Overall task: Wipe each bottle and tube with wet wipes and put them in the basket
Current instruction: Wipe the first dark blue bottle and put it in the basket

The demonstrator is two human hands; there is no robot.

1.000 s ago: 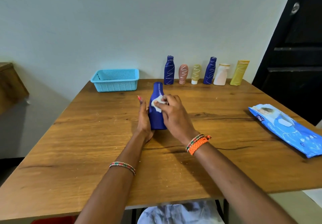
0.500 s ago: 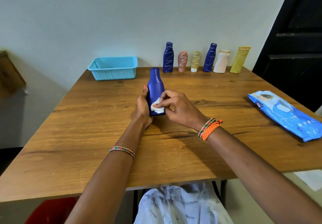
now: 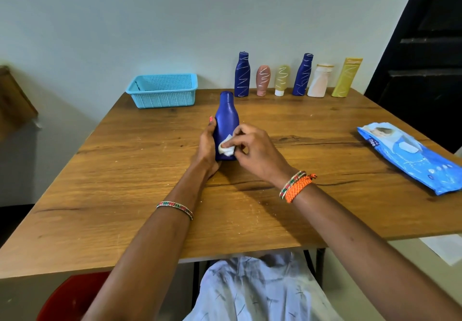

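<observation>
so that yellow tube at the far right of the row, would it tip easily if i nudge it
Probably yes. The yellow tube stands tall and narrow and already leans to one side, so a nudge near its top would likely topple it. It looks like soft plastic, so it should survive a fall and, being flattish, probably wouldn't roll far.

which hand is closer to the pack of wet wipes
Right. The right hand is mid-table, left of the wipes pack; the left hand is farther left, beyond the blue bottle.

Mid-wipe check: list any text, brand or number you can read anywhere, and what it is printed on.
"mee": white letters on a dark patch at the near end of the wet wipes pack; they seem cut off.
Smaller print on the pack: too blurred to read.
Bottles and tubes by the wall: scribbled lines only, no words.
Held blue bottle: no visible text.
</observation>
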